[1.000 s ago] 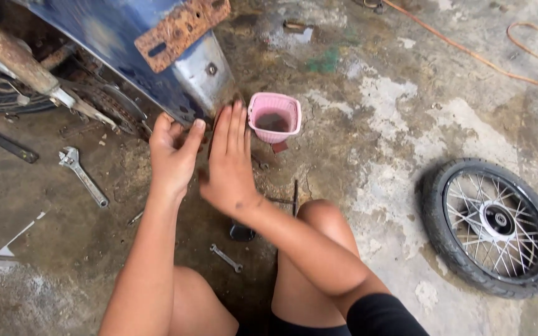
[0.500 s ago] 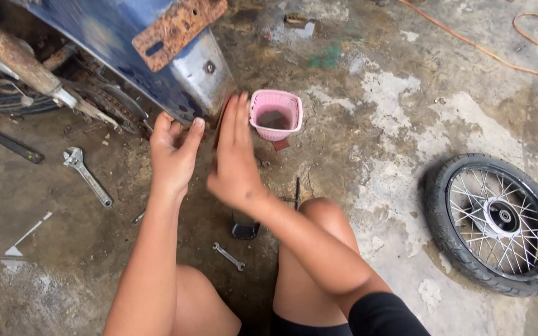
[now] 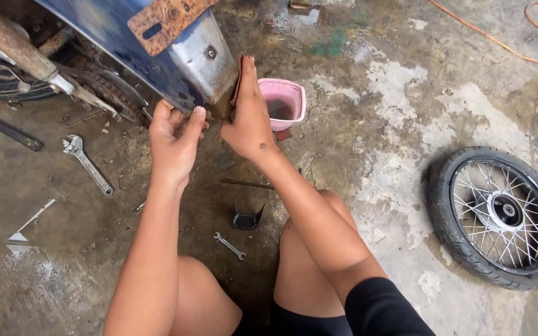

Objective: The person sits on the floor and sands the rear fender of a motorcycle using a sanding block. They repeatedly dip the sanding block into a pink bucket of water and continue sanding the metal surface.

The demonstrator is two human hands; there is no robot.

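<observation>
— Under the blue motorcycle body [image 3: 126, 43], what are the hands doing?

— Left hand [image 3: 175, 140] is half curled just below the body's lower edge, thumb up, fingers bent. I cannot tell whether it pinches anything. Right hand [image 3: 247, 115] stands on edge just beside it, fingers straight and pressed together, tips up against the grey metal panel [image 3: 203, 59] of the body. A thin dark flat piece seems to lie along its far side, but I cannot make it out.

— And around the body?

— A pink plastic cup [image 3: 287, 102] sits just right of the panel, touching the back of the right hand in this view. Left of the body, on the concrete floor [image 3: 393, 112], lies an adjustable wrench [image 3: 87, 163]. Nearer the knees, below the body: a thin rod [image 3: 247, 183], a small black bracket [image 3: 247, 218] and a small spanner [image 3: 230, 246]. A spoked wheel [image 3: 499, 214] with its tyre lies flat, well apart to the right.
</observation>
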